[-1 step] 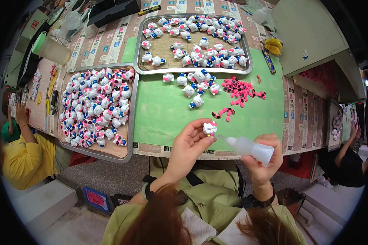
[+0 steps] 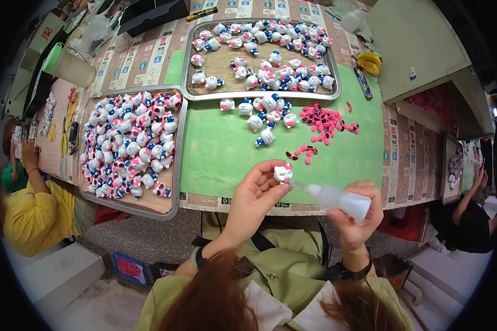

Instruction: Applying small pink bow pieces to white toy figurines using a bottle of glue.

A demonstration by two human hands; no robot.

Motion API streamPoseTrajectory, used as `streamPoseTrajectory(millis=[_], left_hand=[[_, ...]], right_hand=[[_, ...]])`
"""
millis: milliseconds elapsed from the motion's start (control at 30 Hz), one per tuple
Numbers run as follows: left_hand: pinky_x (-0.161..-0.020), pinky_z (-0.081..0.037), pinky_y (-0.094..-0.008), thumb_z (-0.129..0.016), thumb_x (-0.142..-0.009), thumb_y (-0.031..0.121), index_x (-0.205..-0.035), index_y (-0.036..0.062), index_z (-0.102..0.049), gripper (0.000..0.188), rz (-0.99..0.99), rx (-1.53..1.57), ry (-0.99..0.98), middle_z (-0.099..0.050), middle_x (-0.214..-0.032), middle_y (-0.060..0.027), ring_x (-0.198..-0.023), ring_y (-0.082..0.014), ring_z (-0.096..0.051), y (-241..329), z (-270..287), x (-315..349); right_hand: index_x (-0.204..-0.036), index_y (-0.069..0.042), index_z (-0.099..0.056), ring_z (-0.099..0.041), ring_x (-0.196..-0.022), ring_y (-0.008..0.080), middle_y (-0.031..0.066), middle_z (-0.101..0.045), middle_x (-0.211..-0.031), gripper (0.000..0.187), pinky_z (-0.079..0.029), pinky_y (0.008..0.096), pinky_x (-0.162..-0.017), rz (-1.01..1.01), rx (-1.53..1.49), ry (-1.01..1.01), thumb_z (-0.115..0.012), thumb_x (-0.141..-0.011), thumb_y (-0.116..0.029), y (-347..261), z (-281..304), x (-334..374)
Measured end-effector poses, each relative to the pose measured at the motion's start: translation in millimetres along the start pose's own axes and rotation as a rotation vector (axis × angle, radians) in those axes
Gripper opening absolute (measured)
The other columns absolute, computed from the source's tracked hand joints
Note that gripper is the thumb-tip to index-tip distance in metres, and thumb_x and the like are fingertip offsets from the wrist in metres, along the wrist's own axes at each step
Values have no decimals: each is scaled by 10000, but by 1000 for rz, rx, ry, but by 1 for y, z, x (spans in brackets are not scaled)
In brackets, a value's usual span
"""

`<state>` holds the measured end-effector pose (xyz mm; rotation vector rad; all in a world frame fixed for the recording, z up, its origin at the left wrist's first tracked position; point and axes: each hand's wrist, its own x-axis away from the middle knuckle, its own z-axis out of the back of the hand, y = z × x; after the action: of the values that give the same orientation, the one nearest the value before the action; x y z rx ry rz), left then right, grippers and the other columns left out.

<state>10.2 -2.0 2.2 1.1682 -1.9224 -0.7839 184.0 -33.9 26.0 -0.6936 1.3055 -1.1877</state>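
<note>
Near the table's front edge, my left hand pinches a small white cat figurine with a pink bow between thumb and fingers, its face toward me. My right hand is wrapped round a translucent white squeeze bottle, tilted so its thin nozzle points left at the figurine's lower part. Whether the tip touches the figurine I cannot tell. Beyond my hands, a loose group of white and blue figurines lies on the green mat. To their right is a scattered pile of small pink pieces, some with dark faces.
A metal tray packed with figurines stands at the left. Another metal tray holds more at the back. Pliers with yellow handles lie far left, beside a person in yellow. A grey cabinet stands at the right.
</note>
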Motion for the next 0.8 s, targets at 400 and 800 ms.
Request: streamPoseTrajectory(millis=[400,800], left_hand=[[-777,-431,-253,-482,-823,29,-1145,-4,-388,337,78,110,-37,-490,-1112,-100,-888,-144,-536,8,-1,2],[-772,-430,-276,-489,-795,4,-1123,5,-392,342,-18,88,33,-472,-1141,-150,-885,-172,-542,4,0,0]], right_hand=[[-867,-19,-487,-449,-654,114,63,-502,-768,392,-367,223,-578,1,5,48,-756,-595,-104,-1,1,-2],[-903,-13,-443,-502,-749,123,70,-505,-813,339,-420,233,-651,-221,-216,232,-677,-661,-52,3,8,-3]])
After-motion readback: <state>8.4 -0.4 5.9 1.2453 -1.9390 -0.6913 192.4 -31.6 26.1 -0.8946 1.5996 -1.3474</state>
